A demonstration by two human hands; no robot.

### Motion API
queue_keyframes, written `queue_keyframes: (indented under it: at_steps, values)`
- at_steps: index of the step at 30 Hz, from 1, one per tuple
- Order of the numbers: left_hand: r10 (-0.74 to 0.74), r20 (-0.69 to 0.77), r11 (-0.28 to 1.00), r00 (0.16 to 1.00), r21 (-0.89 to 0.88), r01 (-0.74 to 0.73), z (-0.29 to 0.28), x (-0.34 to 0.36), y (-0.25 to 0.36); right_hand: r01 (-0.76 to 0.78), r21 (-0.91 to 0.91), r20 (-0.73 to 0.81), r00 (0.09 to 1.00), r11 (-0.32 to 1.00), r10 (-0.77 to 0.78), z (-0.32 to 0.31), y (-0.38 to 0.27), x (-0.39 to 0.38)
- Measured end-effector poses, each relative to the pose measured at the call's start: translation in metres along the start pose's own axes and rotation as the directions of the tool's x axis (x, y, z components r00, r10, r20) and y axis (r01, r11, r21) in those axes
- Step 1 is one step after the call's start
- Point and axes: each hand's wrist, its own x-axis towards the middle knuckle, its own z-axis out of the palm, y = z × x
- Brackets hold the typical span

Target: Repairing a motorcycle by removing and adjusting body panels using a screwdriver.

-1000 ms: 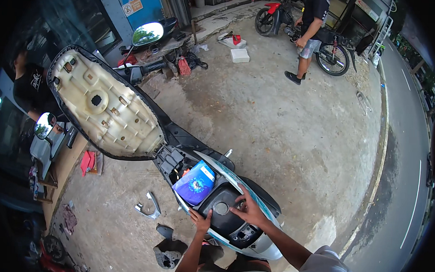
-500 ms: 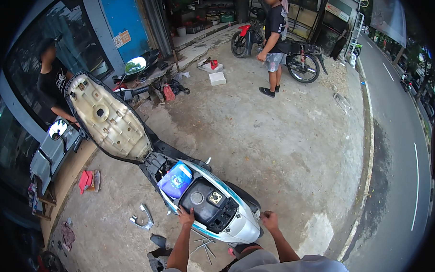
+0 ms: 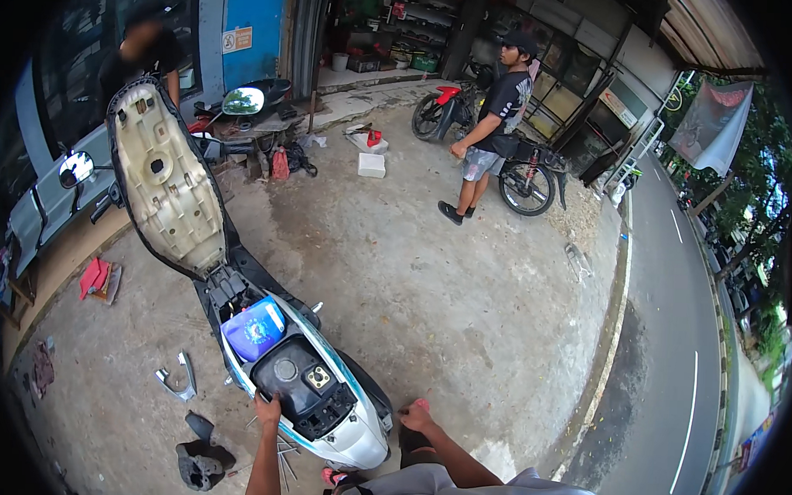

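Observation:
In front of me stands a white-and-teal scooter (image 3: 360,444) with its seat (image 3: 164,183) tipped up, the pale underside showing. A black fuel tank (image 3: 288,385) is exposed in the open tail. My left hand (image 3: 269,409) rests on the left edge of the bodywork beside the tank, thumb and fingers apart. Out to the right of the tail, my right hand (image 3: 416,417) hovers with its fingers curled. A small pinkish-red patch shows at its fingertips; what it is I cannot make out. On the scooter, ahead of the tank, lies a blue-purple pack (image 3: 254,328).
A silver grab rail (image 3: 178,378), a dark moulded part (image 3: 203,464) and metal rods (image 3: 285,464) lie left of the scooter. One person (image 3: 498,120) stands near a parked motorcycle (image 3: 527,184); another person (image 3: 145,55) is behind the raised seat. A road (image 3: 672,327) runs along the right.
My view has swung up and right, so the scooter appears farther left. My left hand stays at the bodywork edge. My right hand remains beside the tail, fingers still curled.

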Motion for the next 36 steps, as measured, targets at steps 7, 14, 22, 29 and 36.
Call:
queue_keyframes:
  at_steps: [7,14,22,29,36]
  values:
    - [-0.485,-0.554,0.673,0.676,0.257,0.693,0.082,0.028,0.087,0.096,0.371,0.162,0.973,0.924,-0.166,-0.072,-0.071,0.115]
    - [-0.196,-0.732,0.703,0.652,0.359,0.614,0.089,-0.003,0.081,0.136,0.327,0.45,0.848,0.935,-0.281,0.009,0.005,0.338]
    - [0.379,-0.345,0.727,0.859,0.685,-0.046,0.018,-0.089,0.016,0.509,-0.349,0.484,0.817,0.787,-0.313,0.183,0.02,0.614]
    - [0.305,-0.275,0.636,0.912,0.772,0.02,0.025,-0.096,0.041,0.37,-0.227,0.541,0.817,0.901,-0.199,0.342,-0.009,0.681]
    - [0.259,-0.347,0.419,0.902,0.881,0.218,0.01,-0.108,0.085,0.688,-0.201,0.314,0.719,0.697,-0.62,0.373,0.027,0.606]
